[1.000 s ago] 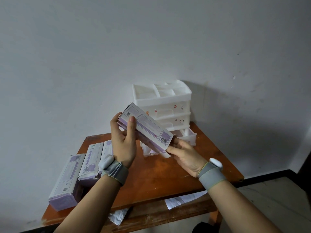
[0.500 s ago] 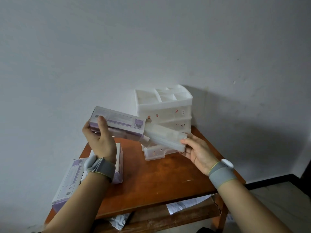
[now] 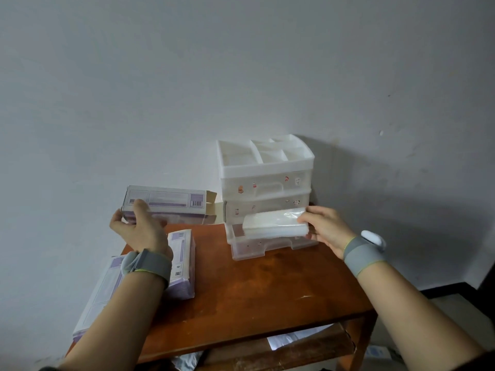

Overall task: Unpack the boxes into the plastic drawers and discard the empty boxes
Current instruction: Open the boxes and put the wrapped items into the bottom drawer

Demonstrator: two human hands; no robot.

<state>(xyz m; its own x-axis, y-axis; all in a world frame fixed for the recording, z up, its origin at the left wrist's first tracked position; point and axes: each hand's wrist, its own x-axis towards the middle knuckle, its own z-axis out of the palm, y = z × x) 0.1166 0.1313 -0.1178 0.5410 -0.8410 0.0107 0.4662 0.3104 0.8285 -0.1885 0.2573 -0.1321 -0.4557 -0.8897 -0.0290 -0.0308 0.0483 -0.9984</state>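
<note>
Counter (image 3: 267,298) was seen carrying plastic drawers (image 3: 265,194) at the back, bottom drawer (image 3: 267,243) pulled open. Unopened boxes (image 3: 150,274) were stacked at the counter's left edge. Open-ended box (image 3: 166,204) was gripped aloft by left hand (image 3: 139,231). Wrapped white packet (image 3: 276,223) was pinched by right hand (image 3: 325,227) directly over the open drawer.

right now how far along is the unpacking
Done: the purple-and-white cardboard box in the left hand is open and emptied. In hand: the right hand holds its clear-wrapped white packet over the open bottom plastic drawer. Left: two boxes on the wooden table.
</note>
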